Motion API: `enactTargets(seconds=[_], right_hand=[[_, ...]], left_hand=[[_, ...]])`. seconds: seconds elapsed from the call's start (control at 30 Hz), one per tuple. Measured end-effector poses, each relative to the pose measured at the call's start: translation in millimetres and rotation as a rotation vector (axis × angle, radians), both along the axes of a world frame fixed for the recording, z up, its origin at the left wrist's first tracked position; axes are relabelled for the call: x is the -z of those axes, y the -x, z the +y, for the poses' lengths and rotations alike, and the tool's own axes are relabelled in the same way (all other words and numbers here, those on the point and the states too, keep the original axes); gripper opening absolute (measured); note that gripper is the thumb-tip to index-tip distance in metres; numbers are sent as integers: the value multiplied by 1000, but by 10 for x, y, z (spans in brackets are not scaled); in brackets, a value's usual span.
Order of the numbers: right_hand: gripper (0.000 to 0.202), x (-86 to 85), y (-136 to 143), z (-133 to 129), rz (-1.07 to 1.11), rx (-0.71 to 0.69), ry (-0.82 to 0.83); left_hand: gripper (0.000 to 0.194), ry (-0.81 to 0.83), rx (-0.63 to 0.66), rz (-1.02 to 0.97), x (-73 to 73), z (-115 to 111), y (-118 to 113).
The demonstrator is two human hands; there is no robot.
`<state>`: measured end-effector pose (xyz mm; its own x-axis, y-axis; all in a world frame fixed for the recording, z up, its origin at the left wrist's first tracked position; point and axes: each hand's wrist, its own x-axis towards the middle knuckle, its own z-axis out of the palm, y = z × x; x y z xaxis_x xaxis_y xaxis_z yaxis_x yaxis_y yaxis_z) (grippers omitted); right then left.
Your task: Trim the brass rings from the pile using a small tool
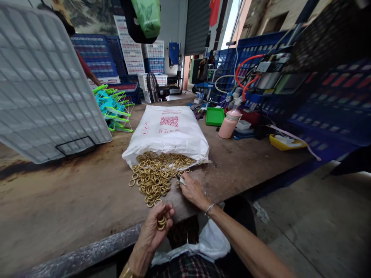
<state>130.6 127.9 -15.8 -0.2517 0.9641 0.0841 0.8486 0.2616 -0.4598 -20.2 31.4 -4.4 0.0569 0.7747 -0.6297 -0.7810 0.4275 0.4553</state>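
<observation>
A heap of brass-coloured rings [155, 175] spills onto the table from the mouth of a white woven sack [171, 133] printed with a red QR code. My left hand [156, 222] is at the table's near edge, fingers curled round several of the rings, which show in its palm. To the right of the heap, my right hand [193, 190] is closed, its fingertips beside the outermost rings. Between its fingers is a small, slim white piece with a black tip [181, 180], too small to name for certain.
On the wooden table [95, 200], a white rack-like panel [49, 85] stands at left beside green and teal plastic pieces [113, 110]. A pink bottle [228, 124], green tray [215, 116] and yellow dish [285, 143] are at right. Someone's arm [88, 69] shows behind the panel.
</observation>
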Motion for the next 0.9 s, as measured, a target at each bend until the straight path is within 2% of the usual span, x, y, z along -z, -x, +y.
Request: enactTargets(seconds=[0.2,0.43,0.67,0.8,0.9], right_hand=[[7,8,59,-355,301,-168,-57],[10,0,102,-527,334,-258,-43],[11,-34,139,-534,370,-210,5],[11,-99,156,-557,481,-190,72],[15,-162,161,-557,562,-199,141]], left_hand=[[30,-150,56,59,-35,58,-9],[42,-194,116,156,-4,47,-34],[41,-179,186,114,17,35,-30],[39,-206,236,101,-18,14,-32],[39,-246,240,168,-14,0,-30]])
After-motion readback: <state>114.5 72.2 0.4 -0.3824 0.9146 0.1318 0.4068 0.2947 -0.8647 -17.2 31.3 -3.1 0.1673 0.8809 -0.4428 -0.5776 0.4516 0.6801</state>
